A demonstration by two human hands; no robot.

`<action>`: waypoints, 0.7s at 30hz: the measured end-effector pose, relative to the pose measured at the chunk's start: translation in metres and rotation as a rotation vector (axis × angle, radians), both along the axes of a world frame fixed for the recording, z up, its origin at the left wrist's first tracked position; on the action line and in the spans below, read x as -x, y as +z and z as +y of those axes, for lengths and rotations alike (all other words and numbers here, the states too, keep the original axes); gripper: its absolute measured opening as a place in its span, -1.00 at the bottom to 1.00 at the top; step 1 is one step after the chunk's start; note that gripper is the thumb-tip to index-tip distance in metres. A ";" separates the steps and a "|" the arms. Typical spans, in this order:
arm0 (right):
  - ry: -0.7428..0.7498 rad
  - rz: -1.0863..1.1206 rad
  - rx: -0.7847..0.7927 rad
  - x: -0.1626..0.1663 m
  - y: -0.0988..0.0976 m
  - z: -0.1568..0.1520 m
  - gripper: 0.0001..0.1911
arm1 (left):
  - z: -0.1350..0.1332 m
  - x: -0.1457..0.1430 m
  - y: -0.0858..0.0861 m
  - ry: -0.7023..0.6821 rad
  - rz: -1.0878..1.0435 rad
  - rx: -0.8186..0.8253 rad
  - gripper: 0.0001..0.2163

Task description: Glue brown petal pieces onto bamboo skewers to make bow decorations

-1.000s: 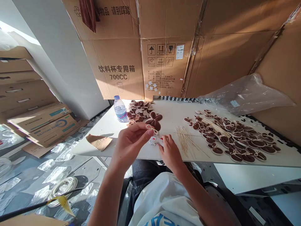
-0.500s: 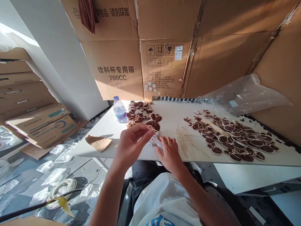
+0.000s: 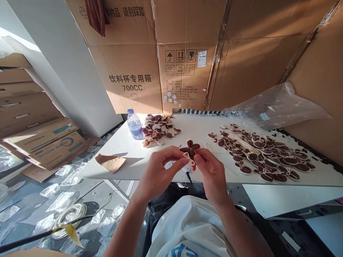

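A dark brown fabric flower [image 3: 190,145] with a pale edge is held up over the near edge of the table, between both hands. On its lower part lies a small cream cord bow [image 3: 188,157]. My left hand [image 3: 162,171] pinches the flower's left side by the bow, thumb and fingertips together. From the right, my right hand [image 3: 213,175] grips the other side between thumb and fingers. Below and partly behind the hands sits a white tool [image 3: 185,168] with a black cord, mostly hidden.
A pile of brown and pale flowers [image 3: 160,128] lies beyond my left hand, next to a water bottle [image 3: 134,125]. To the right spread many bow-tied brown pieces [image 3: 268,153] and thin sticks [image 3: 227,167]. Torn cardboard [image 3: 110,163] lies at left; cardboard walls [image 3: 184,21] stand behind.
My right hand has let go of the white tool and now grips the flower's right side. The flower has moved right and nearer, with my left hand still at the bow.
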State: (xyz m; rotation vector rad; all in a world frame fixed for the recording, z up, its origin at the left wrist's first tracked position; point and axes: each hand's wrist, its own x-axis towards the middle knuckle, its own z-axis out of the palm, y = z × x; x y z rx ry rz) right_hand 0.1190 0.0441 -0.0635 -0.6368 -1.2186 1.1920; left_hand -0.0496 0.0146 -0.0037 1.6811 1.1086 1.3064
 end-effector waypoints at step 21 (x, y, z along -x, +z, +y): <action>-0.442 -0.212 -0.470 0.001 0.003 -0.010 -0.88 | -0.005 -0.017 -0.004 0.103 -0.032 -0.209 -0.97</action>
